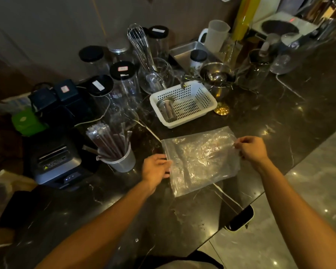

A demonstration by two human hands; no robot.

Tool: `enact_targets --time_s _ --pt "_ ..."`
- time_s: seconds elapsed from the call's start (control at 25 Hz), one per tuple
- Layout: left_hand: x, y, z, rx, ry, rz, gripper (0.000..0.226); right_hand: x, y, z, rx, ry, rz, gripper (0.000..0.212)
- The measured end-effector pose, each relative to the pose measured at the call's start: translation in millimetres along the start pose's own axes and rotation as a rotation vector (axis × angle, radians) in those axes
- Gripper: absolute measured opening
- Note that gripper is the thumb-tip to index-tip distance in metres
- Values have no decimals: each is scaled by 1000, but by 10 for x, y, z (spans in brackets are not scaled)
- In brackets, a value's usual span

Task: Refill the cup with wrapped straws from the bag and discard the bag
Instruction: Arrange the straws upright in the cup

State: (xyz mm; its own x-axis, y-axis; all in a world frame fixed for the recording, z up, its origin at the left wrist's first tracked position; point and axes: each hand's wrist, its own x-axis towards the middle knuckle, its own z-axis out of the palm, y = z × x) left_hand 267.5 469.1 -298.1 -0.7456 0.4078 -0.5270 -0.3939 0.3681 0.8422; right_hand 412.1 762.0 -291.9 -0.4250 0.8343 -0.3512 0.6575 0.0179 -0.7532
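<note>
A clear, crinkled plastic bag (200, 160) is stretched flat over the dark marble counter; no straws show inside it. My left hand (156, 167) pinches the bag's left edge. My right hand (249, 149) pinches its right edge near the top corner. To the left stands a clear plastic cup (121, 162) packed with several dark wrapped straws (109, 139) that lean up and to the left. A few straws poke out low over the cup's left rim.
A white perforated basket (202, 105) holding a metal cup sits behind the bag. A black receipt printer (55, 160) stands left of the cup. Jars, glasses, a whisk (140, 45) and metal bowls crowd the back. The counter edge runs diagonally at lower right, with tiled floor beyond.
</note>
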Motion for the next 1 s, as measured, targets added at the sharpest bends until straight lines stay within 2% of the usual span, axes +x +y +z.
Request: enact_targets --time_s 0.16,0.28,0.44,0.52,0.64,0.8,0.88,1.0 --pt "165 -82 95 56 -7 -78 23 115 118 71 -47 4 27 10" --pt "258 -145 155 92 -14 -133 26 41 141 161 -178 -34 -90 38" --pt "332 -177 171 99 1 -146 25 -176 163 343 -421 -216 -339 43" --pt "351 -205 167 108 14 -154 24 -221 229 428 -557 -293 -383 45" --pt "330 -237 148 144 22 -155 26 -244 308 521 -690 -303 -422 49" --pt "213 -169 51 158 2 -83 31 -358 131 620 -738 -251 -499 38" --pt "139 -58 -39 190 12 10 32 -459 -71 712 -673 -239 -552 37" --pt "33 161 -261 233 65 149 30 -604 -476 942 -536 -307 -579 40"
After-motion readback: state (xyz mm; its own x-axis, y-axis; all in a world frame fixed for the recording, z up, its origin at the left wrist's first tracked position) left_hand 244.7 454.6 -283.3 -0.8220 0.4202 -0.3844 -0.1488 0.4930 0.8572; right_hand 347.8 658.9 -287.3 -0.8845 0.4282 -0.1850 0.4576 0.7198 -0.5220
